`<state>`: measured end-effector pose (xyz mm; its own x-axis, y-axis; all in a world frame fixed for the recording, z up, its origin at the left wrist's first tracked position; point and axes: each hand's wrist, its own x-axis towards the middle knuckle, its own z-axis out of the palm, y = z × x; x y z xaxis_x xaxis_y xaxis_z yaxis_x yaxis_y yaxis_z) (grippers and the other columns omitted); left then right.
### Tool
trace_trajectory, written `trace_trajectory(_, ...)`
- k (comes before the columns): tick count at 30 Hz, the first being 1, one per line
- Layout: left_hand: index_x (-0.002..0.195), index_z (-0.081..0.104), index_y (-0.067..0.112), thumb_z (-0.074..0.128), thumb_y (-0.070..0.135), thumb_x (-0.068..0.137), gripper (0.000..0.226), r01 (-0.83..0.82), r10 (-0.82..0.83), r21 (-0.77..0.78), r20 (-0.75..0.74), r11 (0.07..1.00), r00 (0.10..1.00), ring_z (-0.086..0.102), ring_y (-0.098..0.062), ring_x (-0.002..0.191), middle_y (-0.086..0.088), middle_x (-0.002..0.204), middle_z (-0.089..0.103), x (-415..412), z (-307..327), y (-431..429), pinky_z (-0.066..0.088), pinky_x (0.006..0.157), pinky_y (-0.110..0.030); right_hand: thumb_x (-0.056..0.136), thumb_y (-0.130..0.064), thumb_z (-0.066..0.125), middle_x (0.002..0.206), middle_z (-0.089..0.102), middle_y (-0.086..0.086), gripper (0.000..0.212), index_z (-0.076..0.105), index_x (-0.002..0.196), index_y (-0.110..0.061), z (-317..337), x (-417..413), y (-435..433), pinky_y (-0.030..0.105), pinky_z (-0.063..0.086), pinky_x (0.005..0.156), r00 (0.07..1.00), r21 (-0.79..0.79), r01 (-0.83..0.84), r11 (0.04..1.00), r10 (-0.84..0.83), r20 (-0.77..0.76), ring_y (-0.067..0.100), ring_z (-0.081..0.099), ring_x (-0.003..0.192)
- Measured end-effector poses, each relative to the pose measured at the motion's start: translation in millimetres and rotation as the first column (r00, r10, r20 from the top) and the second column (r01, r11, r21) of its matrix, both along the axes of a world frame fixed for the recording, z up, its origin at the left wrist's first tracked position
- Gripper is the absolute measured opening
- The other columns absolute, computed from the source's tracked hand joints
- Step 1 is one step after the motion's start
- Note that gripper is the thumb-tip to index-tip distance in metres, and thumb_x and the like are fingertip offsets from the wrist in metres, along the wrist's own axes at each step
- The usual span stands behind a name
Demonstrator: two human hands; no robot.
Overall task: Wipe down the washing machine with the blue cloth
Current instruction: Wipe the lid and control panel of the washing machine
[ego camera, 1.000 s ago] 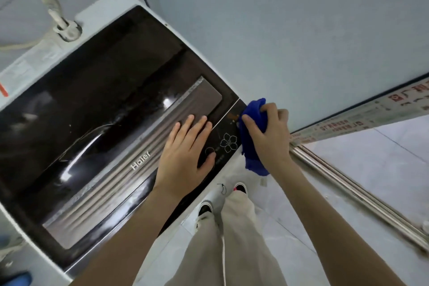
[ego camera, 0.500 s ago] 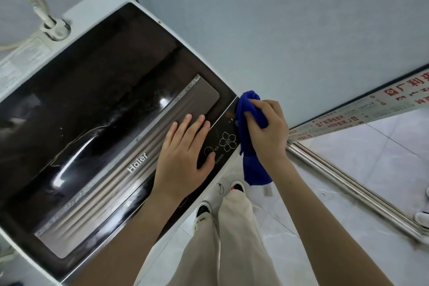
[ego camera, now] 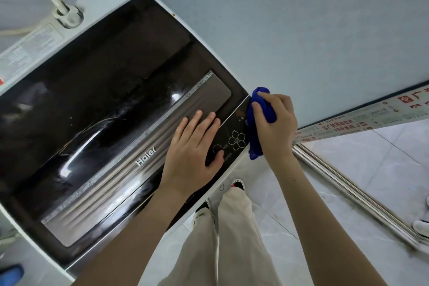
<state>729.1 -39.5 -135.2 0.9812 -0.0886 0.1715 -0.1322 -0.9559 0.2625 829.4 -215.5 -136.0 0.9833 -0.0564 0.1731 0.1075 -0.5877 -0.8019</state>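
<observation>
A top-loading washing machine [ego camera: 99, 104] with a glossy black lid and a white body fills the left half of the head view. My left hand [ego camera: 192, 155] lies flat, fingers spread, on the lid's grey ribbed strip and the black control panel [ego camera: 234, 140]. My right hand [ego camera: 276, 123] grips the bunched blue cloth [ego camera: 256, 123] against the machine's right side edge, beside the control panel. A tail of the cloth hangs down below my palm.
A pale blue wall [ego camera: 301, 30] stands close against the machine's right side. A white water inlet hose [ego camera: 58, 4] plugs into the back left corner. A metal door rail [ego camera: 355, 195] crosses the tiled floor at right. My legs and shoes [ego camera: 236, 184] are below.
My right hand has rubbed the cloth along the machine's right edge, and the hanging tail of cloth has shortened. My left hand has stayed flat on the lid.
</observation>
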Motion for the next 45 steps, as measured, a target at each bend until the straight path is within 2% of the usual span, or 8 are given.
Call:
trace_trajectory(4,0.144,0.049,0.01,0.054,0.036,0.092,0.058,0.002,-0.002,-0.013,-0.021,1.0,1.0,0.031,-0.024,0.147,-0.006,0.153,0.044,-2,4,-1,0.019,0.123,-0.043,0.089,-0.013,0.069,0.104,0.064,0.003,0.02,0.072,0.108,-0.01,-6,-45,-2,0.025,0.049,0.085,0.961,-0.144,-0.208,0.967,0.229,0.152,0.015,0.058,0.096)
trace_trajectory(11,0.142,0.051,0.007,0.05,0.025,0.093,0.053,-0.01,0.011,-0.078,0.005,0.997,1.0,0.033,-0.022,0.146,-0.006,0.151,0.047,-2,3,-1,0.018,0.124,-0.04,0.093,-0.017,0.063,0.112,0.066,0.001,0.026,0.067,0.12,-0.016,-2,7,8,0.019,0.039,0.085,0.977,-0.223,-0.14,0.965,0.171,0.125,0.017,0.055,0.098)
trace_trajectory(16,0.135,0.057,0.001,0.053,0.01,0.093,0.044,-0.006,0.007,-0.184,0.008,0.983,1.0,0.041,-0.026,0.141,-0.011,0.144,0.054,-4,11,2,0.027,0.121,-0.045,0.093,-0.014,0.063,0.109,0.069,0.005,0.023,0.072,0.113,-0.01,-3,-39,0,0.028,0.045,0.085,0.875,-0.314,-0.374,0.873,0.444,0.192,0.025,0.059,0.093)
trace_trajectory(22,0.141,0.053,0.01,0.048,0.028,0.094,0.051,-0.082,0.081,-0.01,-0.068,0.997,0.994,0.035,-0.02,0.144,-0.005,0.15,0.048,-45,23,45,0.01,0.125,-0.03,0.094,-0.016,0.062,0.116,0.067,0.0,0.025,0.07,0.118,-0.016,4,3,3,0.032,0.048,0.086,0.985,-0.229,-0.125,0.965,0.148,0.088,0.021,0.053,0.1)
trace_trajectory(30,0.144,0.049,0.008,0.049,0.024,0.095,0.052,-0.07,0.065,-0.064,-0.072,0.995,0.995,0.029,-0.017,0.147,-0.004,0.153,0.043,-72,19,65,0.016,0.124,-0.037,0.092,-0.009,0.065,0.111,0.07,0.004,0.022,0.072,0.113,-0.012,-7,-66,12,0.034,0.047,0.085,0.835,-0.333,-0.426,0.841,0.507,0.213,0.024,0.055,0.091)
trace_trajectory(35,0.144,0.05,0.009,0.05,0.024,0.094,0.052,-0.075,0.072,-0.082,-0.039,0.994,0.997,0.03,-0.017,0.147,-0.002,0.153,0.044,-73,14,65,0.016,0.124,-0.036,0.096,-0.017,0.061,0.121,0.066,-0.002,0.024,0.069,0.118,-0.019,0,-32,20,0.034,0.048,0.089,0.996,-0.182,-0.052,0.982,0.064,0.064,0.018,0.052,0.103)
trace_trajectory(42,0.144,0.049,0.01,0.059,0.017,0.094,0.052,-0.036,0.029,-0.119,-0.056,0.992,0.998,0.029,-0.018,0.147,-0.006,0.153,0.044,-75,21,69,0.006,0.124,-0.027,0.093,-0.013,0.059,0.114,0.069,0.002,0.026,0.07,0.117,-0.014,-3,-119,32,0.029,0.043,0.083,0.811,-0.382,-0.477,0.791,0.564,0.155,0.019,0.052,0.093)
trace_trajectory(45,0.143,0.051,0.01,0.054,0.019,0.096,0.049,0.044,-0.053,-0.118,-0.071,0.992,0.996,0.03,-0.019,0.147,-0.006,0.152,0.046,-90,22,85,0.009,0.124,-0.029,0.097,-0.017,0.056,0.12,0.066,0.002,0.027,0.067,0.122,-0.019,-1,-85,26,0.036,0.045,0.092,0.899,-0.349,-0.375,0.859,0.429,0.09,0.021,0.054,0.104)
